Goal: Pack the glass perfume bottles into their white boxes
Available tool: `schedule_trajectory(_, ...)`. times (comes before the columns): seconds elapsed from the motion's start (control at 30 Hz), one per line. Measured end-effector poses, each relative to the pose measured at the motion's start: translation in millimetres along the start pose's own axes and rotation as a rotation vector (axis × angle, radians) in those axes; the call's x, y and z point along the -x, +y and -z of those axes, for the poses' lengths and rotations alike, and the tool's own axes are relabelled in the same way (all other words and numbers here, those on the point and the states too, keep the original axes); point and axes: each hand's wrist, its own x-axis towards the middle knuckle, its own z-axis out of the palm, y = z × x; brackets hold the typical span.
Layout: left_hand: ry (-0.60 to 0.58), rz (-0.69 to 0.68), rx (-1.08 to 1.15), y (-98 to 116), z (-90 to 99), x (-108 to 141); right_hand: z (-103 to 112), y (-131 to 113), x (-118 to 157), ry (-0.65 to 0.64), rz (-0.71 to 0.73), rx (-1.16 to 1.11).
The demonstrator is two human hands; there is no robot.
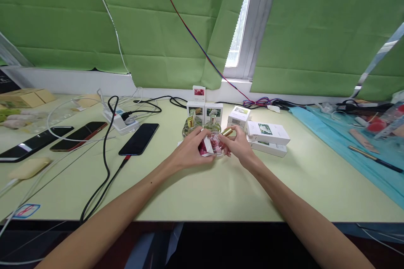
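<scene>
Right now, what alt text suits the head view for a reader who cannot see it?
A person's left hand holds a small white box, and the right hand a gold-topped bottle, over a pale table. Behind them stand other bottles and white boxes.

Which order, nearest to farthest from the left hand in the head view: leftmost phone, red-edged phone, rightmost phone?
1. Rightmost phone: left of the left hand.
2. Red-edged phone: farther left, middle of the three.
3. Leftmost phone: at the picture's left edge.
</scene>
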Motion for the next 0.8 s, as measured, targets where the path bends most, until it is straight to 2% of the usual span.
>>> schedule_trajectory(0.4, -0.025, 0.010, 0.029, 0.6, -0.8, 1.1, -1.8, 5.2, -1.0, -0.015, -0.003, -0.016)
schedule_trajectory(0.8, -0.119, 0.034, -0.024, -0.4, 1.1, 5.0, -3.8, 8.0, -0.5, -0.009, -0.015, -0.032)
